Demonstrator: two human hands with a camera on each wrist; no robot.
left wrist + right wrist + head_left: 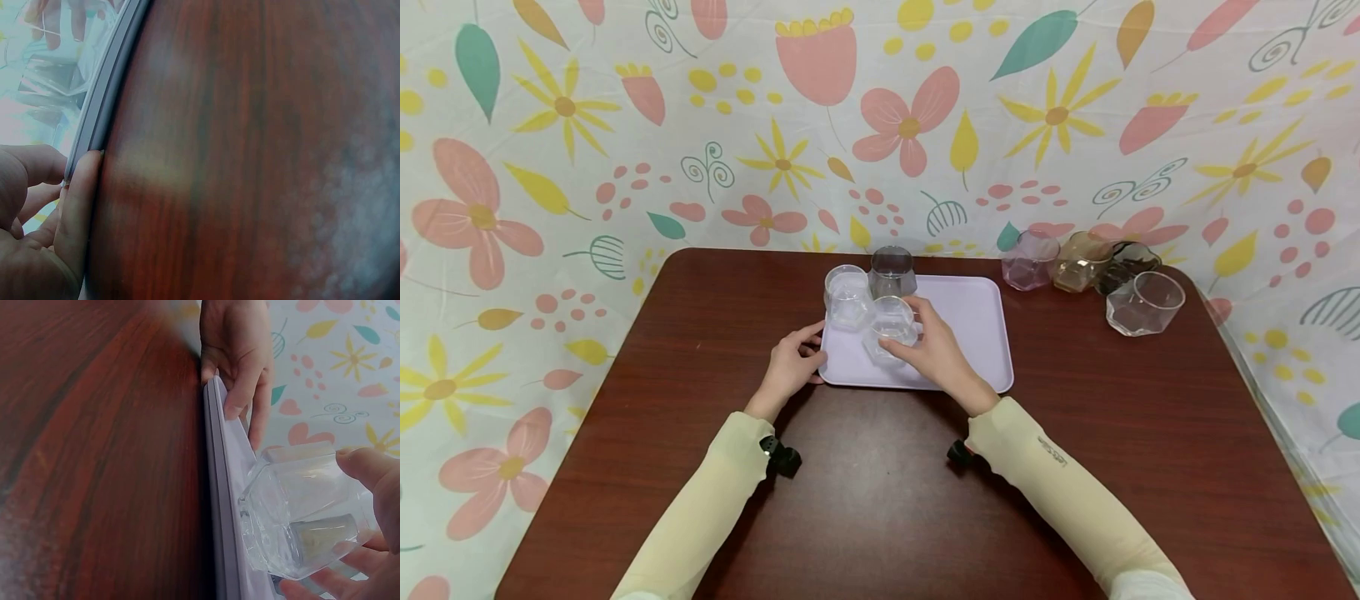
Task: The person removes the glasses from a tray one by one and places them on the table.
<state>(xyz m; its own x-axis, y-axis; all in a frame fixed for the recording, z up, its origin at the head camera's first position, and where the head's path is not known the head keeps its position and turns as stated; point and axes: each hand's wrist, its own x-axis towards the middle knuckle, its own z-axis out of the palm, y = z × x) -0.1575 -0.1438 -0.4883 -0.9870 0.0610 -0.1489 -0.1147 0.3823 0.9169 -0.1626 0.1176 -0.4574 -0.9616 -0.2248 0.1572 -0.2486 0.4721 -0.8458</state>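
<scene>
A pale lilac tray (970, 333) lies on the table, and three glasses stand grouped on its left half. My left hand (792, 362) pinches the tray's left edge; in the left wrist view its thumb and fingers are on either side of the rim. With my right hand (942, 354) I hold a clear faceted glass (891, 333), thumb on one side and fingers on the other. This glass is at the tray's surface; whether its base touches is hard to tell. Behind it are a second clear glass (848, 296) and a smoky grey glass (892, 271).
At the table's back right are a pink glass (1030, 262), an amber glass (1081, 262), a dark glass (1123, 265) and a clear glass (1142, 307). A flowered cloth (715, 108) hangs behind the brown table (880, 500).
</scene>
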